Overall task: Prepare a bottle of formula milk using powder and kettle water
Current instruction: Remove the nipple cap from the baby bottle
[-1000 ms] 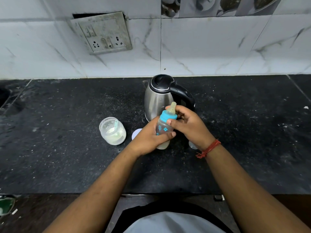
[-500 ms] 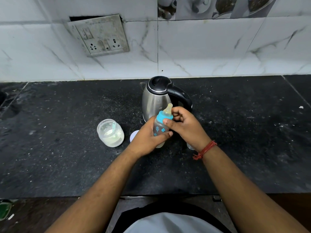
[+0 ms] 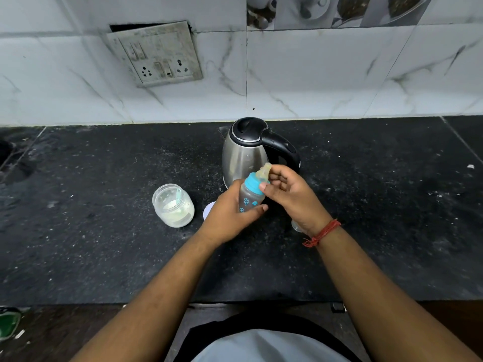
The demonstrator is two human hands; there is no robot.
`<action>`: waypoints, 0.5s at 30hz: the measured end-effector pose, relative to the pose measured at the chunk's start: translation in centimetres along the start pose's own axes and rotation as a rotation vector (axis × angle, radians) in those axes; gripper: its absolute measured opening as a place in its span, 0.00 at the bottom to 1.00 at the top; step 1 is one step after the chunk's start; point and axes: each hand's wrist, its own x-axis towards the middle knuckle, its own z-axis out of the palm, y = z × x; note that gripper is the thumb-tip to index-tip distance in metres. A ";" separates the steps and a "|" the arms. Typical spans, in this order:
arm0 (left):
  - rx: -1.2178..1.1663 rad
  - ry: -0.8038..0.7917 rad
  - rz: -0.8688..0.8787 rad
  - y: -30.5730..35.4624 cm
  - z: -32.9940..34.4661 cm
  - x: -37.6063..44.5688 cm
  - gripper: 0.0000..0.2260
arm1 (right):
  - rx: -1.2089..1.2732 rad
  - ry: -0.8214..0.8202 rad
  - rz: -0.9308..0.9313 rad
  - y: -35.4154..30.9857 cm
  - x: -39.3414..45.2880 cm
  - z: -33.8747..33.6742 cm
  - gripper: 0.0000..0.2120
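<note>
Black counter (image 3: 104, 257): L hand (image 3: 230, 218) grips bottle (image 3: 249, 199), R hand (image 3: 290, 197) apparently pinching its teat (image 3: 264, 172).

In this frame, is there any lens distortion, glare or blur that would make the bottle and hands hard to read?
Head view: wide-angle bowing curves the wall tiles and counter edge; soft reflections on the steel kettle, no harsh glare; light is dim and even with weak shadows; the feeding bottle, left hand and right hand are sharp enough, the powder jar slightly soft.
</note>
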 end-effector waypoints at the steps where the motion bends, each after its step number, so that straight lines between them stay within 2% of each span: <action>1: 0.029 0.018 0.022 0.0 0.1 0.0 0.26 | -0.015 -0.007 0.008 0.1 0.0 0.2 0.17; 4: 0.058 0.015 0.030 0.0 0.3 0.1 0.26 | -0.007 0.005 0.024 0.2 0.0 0.5 0.13; 9: -0.067 -0.063 -0.022 -0.4 0.1 0.1 0.31 | 0.024 -0.019 0.005 0.1 -0.1 0.1 0.15; 12: -0.105 -0.100 -0.040 -0.6 0.0 0.2 0.28 | 0.121 -0.001 -0.018 0.0 -0.2 0.2 0.15; 15: -0.119 -0.124 -0.044 -0.7 0.1 0.3 0.24 | 0.248 0.085 -0.049 -0.4 0.0 -0.3 0.14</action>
